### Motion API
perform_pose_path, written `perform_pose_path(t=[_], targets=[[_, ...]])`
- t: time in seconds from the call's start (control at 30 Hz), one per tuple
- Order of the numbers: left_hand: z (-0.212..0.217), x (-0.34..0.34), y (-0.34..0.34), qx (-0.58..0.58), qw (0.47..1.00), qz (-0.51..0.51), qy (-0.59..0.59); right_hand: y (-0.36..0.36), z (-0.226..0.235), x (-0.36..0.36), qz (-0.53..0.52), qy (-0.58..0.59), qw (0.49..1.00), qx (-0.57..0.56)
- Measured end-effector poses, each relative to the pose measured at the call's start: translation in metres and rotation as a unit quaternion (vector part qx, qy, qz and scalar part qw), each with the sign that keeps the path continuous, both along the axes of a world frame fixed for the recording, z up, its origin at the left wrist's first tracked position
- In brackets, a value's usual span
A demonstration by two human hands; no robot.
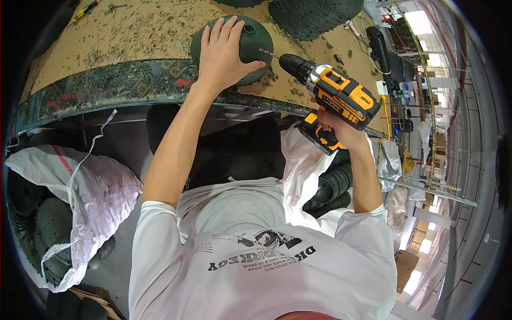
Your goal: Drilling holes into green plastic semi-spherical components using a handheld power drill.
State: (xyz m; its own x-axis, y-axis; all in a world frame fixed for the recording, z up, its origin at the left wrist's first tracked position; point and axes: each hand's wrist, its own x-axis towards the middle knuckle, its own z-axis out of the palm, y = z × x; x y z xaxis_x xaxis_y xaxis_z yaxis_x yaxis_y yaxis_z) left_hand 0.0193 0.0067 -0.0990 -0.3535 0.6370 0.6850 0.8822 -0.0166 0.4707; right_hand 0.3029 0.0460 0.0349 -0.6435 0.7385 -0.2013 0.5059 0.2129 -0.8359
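Observation:
My left hand (221,60) lies spread over a round, dark green plastic disc (260,40), its fingers reaching toward the far rim and the thumb out to the right. The disc has small holes and one larger hole near its top, and rests on the worktable (136,34). My right hand (340,129) is wrapped round the handle of a yellow and black cordless drill (345,95). Its thin twist bit (268,53) points left over the disc's right side; whether the tip touches the surface, I cannot tell.
Stacked dark green perforated shells (314,17) stand at the table's far side. Green shavings litter the tabletop, and a yellow cutter knife (85,9) lies far left. A white sack (101,184) with more shells is at lower left. Further shells (335,184) sit beside my right arm.

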Motion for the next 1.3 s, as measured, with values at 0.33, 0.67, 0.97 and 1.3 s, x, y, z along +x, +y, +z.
perform_pose_path(t=[0.33,0.67,0.97,1.3], targets=[[-0.002,0.000,0.000,0.016,1.000,0.001,-0.009,0.001,-0.003,-0.001,0.021,-0.002,0.999,0.027],[-0.004,0.001,0.001,0.028,0.999,0.003,-0.015,0.004,0.010,-0.006,0.014,-0.026,0.999,0.035],[-0.004,-0.001,-0.001,-0.007,1.000,0.005,-0.017,0.021,0.067,-0.043,0.099,-0.116,0.984,0.090],[-0.002,0.004,0.000,-0.021,0.999,-0.027,-0.034,0.047,0.062,-0.061,0.209,-0.257,0.900,0.284]])
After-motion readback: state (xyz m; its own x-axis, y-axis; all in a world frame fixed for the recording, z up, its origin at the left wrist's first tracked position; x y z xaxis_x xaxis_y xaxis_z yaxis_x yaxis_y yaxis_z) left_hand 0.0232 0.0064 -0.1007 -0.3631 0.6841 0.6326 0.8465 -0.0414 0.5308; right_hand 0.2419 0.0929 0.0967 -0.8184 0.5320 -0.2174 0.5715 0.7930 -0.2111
